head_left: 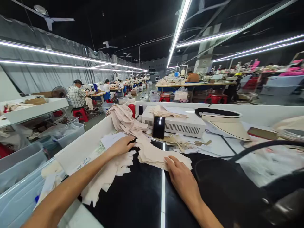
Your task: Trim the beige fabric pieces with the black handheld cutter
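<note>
**Two hands on a spread of beige fabric pieces**

Closest in, both bare forearms stretch forward over a glossy black tabletop (142,193). The right hand (181,177) lies flat, palm down, fingers loosely together, its fingertips resting on the near edge of a stack of beige fabric pieces (158,155) that sits just ahead of it. The left hand (121,146) reaches further out and to the left, fingers curled down onto the same fabric where it trails toward a second, ragged heap of cut pieces (106,177) lying under that wrist; whether it pinches anything I cannot tell.

Beyond the hands, a long strip of the same cloth (124,118) runs up over the table's white rim. A dark phone (159,127) stands upright against a white ventilated box (180,123). Right of that sits a cream sun visor (224,122). Across the aisle, a person in a checked shirt (77,96) sits on a red stool.
</note>
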The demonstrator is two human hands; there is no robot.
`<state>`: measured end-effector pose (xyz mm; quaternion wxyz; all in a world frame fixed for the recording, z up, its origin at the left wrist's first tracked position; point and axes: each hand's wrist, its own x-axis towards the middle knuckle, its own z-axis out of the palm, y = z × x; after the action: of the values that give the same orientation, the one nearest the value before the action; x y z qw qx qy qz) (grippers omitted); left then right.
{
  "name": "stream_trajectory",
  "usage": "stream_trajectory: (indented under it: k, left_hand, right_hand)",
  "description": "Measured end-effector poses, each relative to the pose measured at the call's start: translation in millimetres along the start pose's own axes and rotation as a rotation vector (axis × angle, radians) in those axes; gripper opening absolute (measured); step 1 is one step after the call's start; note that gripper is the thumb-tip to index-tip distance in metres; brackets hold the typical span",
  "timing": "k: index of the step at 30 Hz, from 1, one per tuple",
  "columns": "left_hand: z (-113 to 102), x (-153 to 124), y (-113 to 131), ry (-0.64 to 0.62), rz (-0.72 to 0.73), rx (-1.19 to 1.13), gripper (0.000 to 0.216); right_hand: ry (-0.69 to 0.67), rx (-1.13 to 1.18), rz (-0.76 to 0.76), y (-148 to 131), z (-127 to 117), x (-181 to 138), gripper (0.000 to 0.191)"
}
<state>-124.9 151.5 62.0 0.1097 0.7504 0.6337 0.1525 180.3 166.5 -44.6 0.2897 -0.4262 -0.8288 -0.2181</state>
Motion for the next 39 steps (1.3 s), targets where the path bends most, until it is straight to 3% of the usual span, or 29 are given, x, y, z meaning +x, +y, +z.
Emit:
stream_trajectory:
  k: [4, 8, 16, 23, 28, 32, 39]
  left_hand:
    - [-32, -34, -44, -0.002, -0.21, 0.071, 0.029]
    - [-28, -62, -65, -0.027, -0.357, 0.073, 0.031]
    - [-4, -66, -62, 0.066, -0.473, -0.086, 0.032]
    - [-7, -72, -67, 0.171, -0.47, -0.38, 0.032]
    - [-18, -70, -51, 0.231, -0.387, -0.724, 0.023]
    - [-24, -79, -19, 0.175, -0.285, -1.053, 0.022]
    - [-13, -99, 41, -0.066, -0.227, -1.38, 0.027]
  right_hand:
    - [0.044, 0.047, -0.048, 6, 8, 0, 0.035]
    - [0.056, 0.063, -0.086, 11, 15, -2, 0.036]
    - [-0.059, 0.167, -0.069, 22, 14, -3, 0.034]
    - [-0.046, 0.215, -0.109, 27, 13, -2, 0.035]
    - [-0.06, 0.413, -0.048, 21, -1, 1, 0.033]
    - [-0.136, 0.822, 0.185, -14, -30, 3, 0.031]
    - [-0.758, 1.758, 1.035, -99, -86, 3, 0.071]
